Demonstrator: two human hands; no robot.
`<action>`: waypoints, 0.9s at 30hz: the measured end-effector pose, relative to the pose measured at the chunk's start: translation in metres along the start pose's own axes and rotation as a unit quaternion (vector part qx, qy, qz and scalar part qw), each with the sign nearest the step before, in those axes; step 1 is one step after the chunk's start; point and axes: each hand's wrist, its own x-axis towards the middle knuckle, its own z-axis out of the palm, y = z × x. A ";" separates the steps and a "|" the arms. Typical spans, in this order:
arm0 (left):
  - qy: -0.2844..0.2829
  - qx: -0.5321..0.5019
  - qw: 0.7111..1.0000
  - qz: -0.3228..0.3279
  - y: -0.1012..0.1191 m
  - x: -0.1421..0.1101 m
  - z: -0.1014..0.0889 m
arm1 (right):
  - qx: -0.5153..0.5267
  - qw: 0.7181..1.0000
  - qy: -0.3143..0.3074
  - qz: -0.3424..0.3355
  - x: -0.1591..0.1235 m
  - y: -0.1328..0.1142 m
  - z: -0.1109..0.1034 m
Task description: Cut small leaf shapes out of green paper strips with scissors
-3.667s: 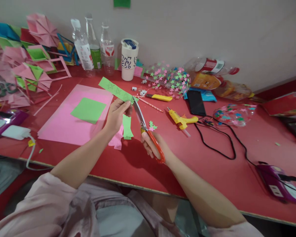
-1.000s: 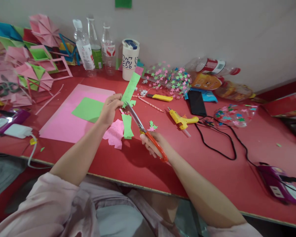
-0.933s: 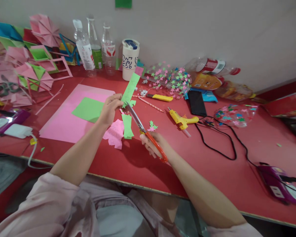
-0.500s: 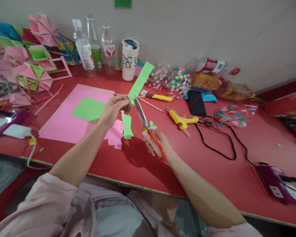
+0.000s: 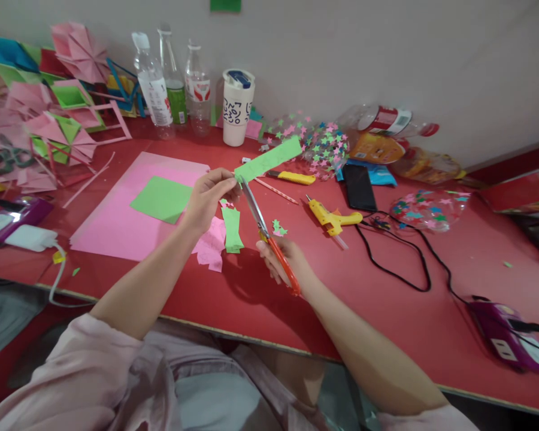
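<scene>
My left hand (image 5: 209,197) pinches the near end of a green paper strip (image 5: 269,158) that points away to the right above the red table (image 5: 233,299). My right hand (image 5: 282,263) grips red-handled scissors (image 5: 263,230), whose blades reach up to the strip's held end. Green and pink paper offcuts (image 5: 227,230) lie on the table under my hands. Small cut-out stars (image 5: 277,227) lie beside the scissors.
A pink sheet (image 5: 137,206) with a green square (image 5: 161,199) lies to the left. Bottles (image 5: 170,84) and a cup (image 5: 236,108) stand at the wall. A yellow glue gun (image 5: 330,218), utility knife (image 5: 291,177), phone (image 5: 358,187), cables and star bags lie to the right.
My left hand has turned the green strip clockwise, from pointing up and away to pointing right. The scissors have stayed at the strip's near end, shifting slightly.
</scene>
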 end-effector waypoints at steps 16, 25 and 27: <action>0.033 0.010 0.999 0.008 -0.002 0.001 0.001 | 0.006 0.998 -0.058 0.000 -0.005 -0.006 -0.004; 0.032 0.023 0.999 0.006 0.000 0.000 0.002 | 0.012 0.999 -0.049 0.017 -0.006 -0.009 -0.002; 0.034 0.023 0.999 0.004 0.000 0.000 0.002 | 0.013 0.999 -0.047 0.015 -0.006 -0.010 -0.001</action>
